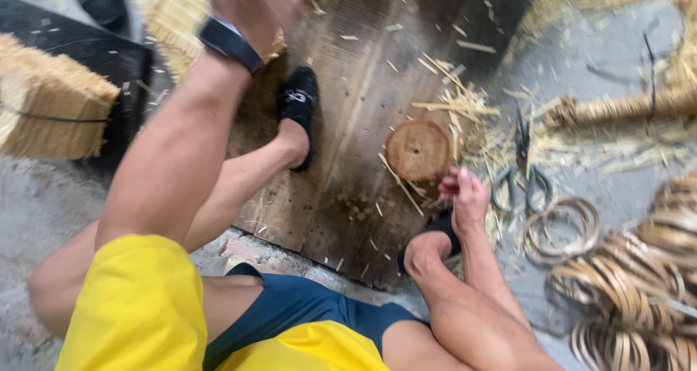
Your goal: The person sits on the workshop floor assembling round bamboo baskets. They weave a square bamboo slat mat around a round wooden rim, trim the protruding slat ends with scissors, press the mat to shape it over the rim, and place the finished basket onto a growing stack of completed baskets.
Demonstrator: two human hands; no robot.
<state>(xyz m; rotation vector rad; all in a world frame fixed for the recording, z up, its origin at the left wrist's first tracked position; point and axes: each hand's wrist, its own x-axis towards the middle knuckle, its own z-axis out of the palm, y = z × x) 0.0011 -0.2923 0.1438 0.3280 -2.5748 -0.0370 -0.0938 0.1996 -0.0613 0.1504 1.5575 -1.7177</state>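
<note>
Left hand (250, 4) – raised at straw bundle (170, 15), blurred, finger state cannot tell | right hand (463, 197) – fingers curled together, low beside round wooden disc (417, 150) on plank (348, 124) | scissors (521, 171) near right.

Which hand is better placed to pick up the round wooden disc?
Probably the right hand: it is low beside the round wooden disc. The left hand is raised at the straw bundle.

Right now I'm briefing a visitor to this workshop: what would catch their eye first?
Probably the raised left hand, blurred, against a straw bundle at the top. Below it, a round wooden disc lies on the dark board, with the right hand beside it. Scissors and coiled cane strips lie to the right.
</note>
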